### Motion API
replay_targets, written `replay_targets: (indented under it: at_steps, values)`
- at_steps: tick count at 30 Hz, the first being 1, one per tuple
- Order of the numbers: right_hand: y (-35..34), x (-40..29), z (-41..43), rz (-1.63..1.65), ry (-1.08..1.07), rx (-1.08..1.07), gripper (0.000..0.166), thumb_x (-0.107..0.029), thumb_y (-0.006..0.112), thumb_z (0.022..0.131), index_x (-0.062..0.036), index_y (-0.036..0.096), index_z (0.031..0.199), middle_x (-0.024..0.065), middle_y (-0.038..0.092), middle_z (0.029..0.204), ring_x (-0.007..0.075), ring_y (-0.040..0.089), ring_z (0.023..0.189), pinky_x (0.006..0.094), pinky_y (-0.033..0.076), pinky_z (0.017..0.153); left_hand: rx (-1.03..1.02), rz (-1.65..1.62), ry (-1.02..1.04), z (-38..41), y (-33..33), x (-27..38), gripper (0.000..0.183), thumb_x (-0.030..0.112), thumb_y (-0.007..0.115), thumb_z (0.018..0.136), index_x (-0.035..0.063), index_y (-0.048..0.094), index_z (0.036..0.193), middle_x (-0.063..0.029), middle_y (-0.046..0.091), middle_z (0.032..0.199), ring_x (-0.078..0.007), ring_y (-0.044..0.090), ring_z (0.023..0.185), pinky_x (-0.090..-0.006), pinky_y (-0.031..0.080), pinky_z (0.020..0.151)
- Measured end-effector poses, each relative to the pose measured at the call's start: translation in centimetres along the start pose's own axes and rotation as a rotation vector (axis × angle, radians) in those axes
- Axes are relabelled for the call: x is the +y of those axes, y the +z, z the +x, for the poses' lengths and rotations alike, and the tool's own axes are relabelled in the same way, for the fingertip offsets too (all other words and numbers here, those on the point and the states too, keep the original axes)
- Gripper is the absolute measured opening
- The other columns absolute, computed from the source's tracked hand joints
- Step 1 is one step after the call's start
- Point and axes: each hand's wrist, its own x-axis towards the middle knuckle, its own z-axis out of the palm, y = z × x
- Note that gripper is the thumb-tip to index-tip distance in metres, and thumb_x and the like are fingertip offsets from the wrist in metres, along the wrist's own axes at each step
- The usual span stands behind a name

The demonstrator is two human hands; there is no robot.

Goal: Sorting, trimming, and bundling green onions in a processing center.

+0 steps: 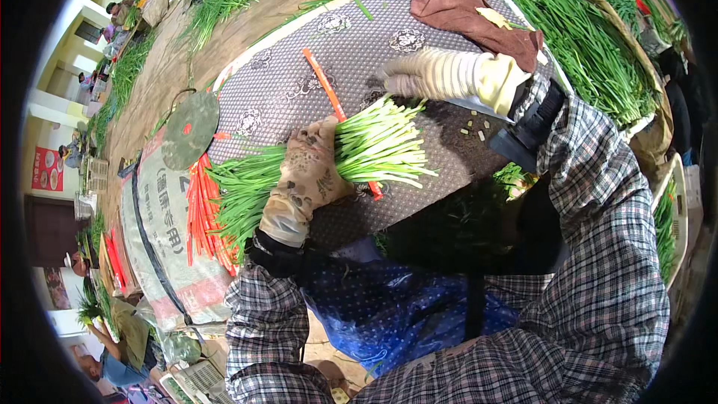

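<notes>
My left hand (309, 171), in a floral-print glove, grips a bundle of garlic chives (384, 143) around its middle. The pale cut ends point right, and the leafy ends spread left. Beneath the bundle a red tie strip (324, 81) lies across the patterned cloth of the table (269, 90). My right hand (432, 74), in a striped glove, is blurred just above the cut ends, its fingers stretched to the left. A pale flat edge (479, 108) shows under its palm; I cannot tell what it is. Small trimmed stem pieces (474, 126) lie below that hand.
A sheaf of red strips (205, 207) hangs at the table's left, beside a round dark disc (192, 130) and a printed woven sack (154, 224). A brown cloth (460, 5) lies at the far edge. More chives (572, 39) fill a bin at right. Another person (120, 353) works at lower left.
</notes>
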Motion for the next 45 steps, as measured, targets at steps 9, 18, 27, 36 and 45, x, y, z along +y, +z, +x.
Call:
replay_targets:
  at_steps: [9, 18, 27, 36, 45]
  values:
    - [-3.9, -3.4, -8.2, 0.279, 0.443, 0.254, 0.021, -0.019, 0.06, 0.086, -0.0034, 0.065, 0.099, 0.0059, 0.066, 0.084, 0.0179, 0.06, 0.076, 0.0329, 0.048, 0.073, 0.198, -0.263, 0.164, 0.7, 0.3, -1.0, 0.045, 0.011, 0.071, 0.065, 0.006, 0.053, 0.106, -0.0133, 0.058, 0.086, -0.0331, 0.057, 0.079, -0.0419, 0.047, 0.065]
    - [7.4, -11.5, -12.9, 0.082, 0.138, 0.009, 0.062, -0.032, 0.068, 0.076, -0.0134, 0.039, 0.129, 0.0157, 0.062, 0.096, 0.0341, 0.062, 0.086, 0.0405, 0.048, 0.073, -0.02, -0.222, 0.041, 0.9, -0.1, 0.3, 0.033, 0.024, 0.068, 0.068, 0.01, 0.061, 0.096, -0.0124, 0.063, 0.086, -0.0324, 0.061, 0.079, -0.0409, 0.05, 0.067]
    - [14.6, -11.1, -5.6, -0.082, 0.055, 0.252, 0.013, -0.019, 0.056, 0.079, -0.008, 0.063, 0.078, 0.0125, 0.061, 0.073, 0.0319, 0.061, 0.069, 0.0412, 0.048, 0.058, 0.042, -0.079, 0.182, 0.8, -2.2, -1.1, 0.032, 0.014, 0.069, 0.073, 0.008, 0.061, 0.103, -0.0113, 0.063, 0.097, -0.0278, 0.062, 0.087, -0.0346, 0.05, 0.074]
    - [13.7, -10.6, -5.5, -0.076, 0.083, 0.256, 0.015, -0.021, 0.06, 0.079, -0.0091, 0.061, 0.088, 0.0128, 0.06, 0.071, 0.0329, 0.06, 0.068, 0.0434, 0.047, 0.06, -0.236, -0.135, -0.433, 5.3, -2.8, -0.4, 0.065, 0.027, 0.075, 0.062, 0.0065, 0.049, 0.119, -0.0192, 0.061, 0.107, -0.0353, 0.058, 0.1, -0.0399, 0.046, 0.086]
    - [7.3, -8.8, -8.6, 0.082, 0.158, 0.698, 0.024, -0.019, 0.067, 0.077, -0.0097, 0.064, 0.099, 0.0138, 0.063, 0.089, 0.0304, 0.06, 0.078, 0.0357, 0.048, 0.069, 0.0, -0.129, -0.17, 3.2, -1.7, -0.9, 0.081, 0.028, 0.081, 0.057, 0.0045, 0.044, 0.125, -0.0195, 0.054, 0.112, -0.036, 0.053, 0.104, -0.0409, 0.044, 0.089]
